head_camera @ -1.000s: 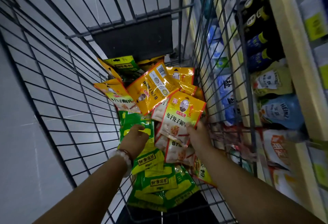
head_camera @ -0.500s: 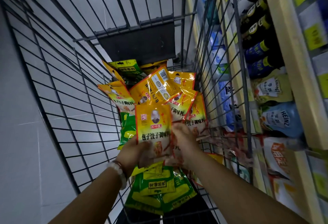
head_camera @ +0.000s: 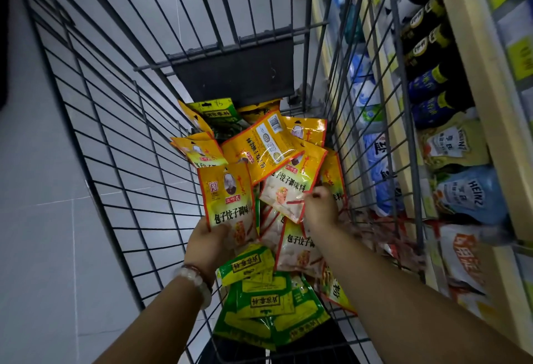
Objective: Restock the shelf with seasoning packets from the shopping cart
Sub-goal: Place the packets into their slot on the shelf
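Observation:
A wire shopping cart (head_camera: 121,144) holds a heap of yellow and green seasoning packets. My left hand (head_camera: 209,244) grips the lower end of an upright yellow seasoning packet (head_camera: 227,199), lifted above the heap. My right hand (head_camera: 320,208) reaches into the heap and pinches the lower edge of another yellow packet (head_camera: 291,187) that lies tilted. More yellow packets (head_camera: 265,141) lie further in, and green packets (head_camera: 265,303) lie nearest me. The shelf (head_camera: 490,81) runs along the right of the cart.
On the shelf's tiers stand dark sauce bottles (head_camera: 427,43), blue Heinz pouches (head_camera: 470,199) and blue-white bags (head_camera: 380,173), seen partly through the cart's right wall. Pale tiled floor (head_camera: 43,219) lies left of the cart. A dark flap (head_camera: 236,72) closes the cart's far end.
My left hand has left the green packets and now holds a yellow packet upright. My right hand let that packet go and moved to a second yellow one. The view has tilted up slightly.

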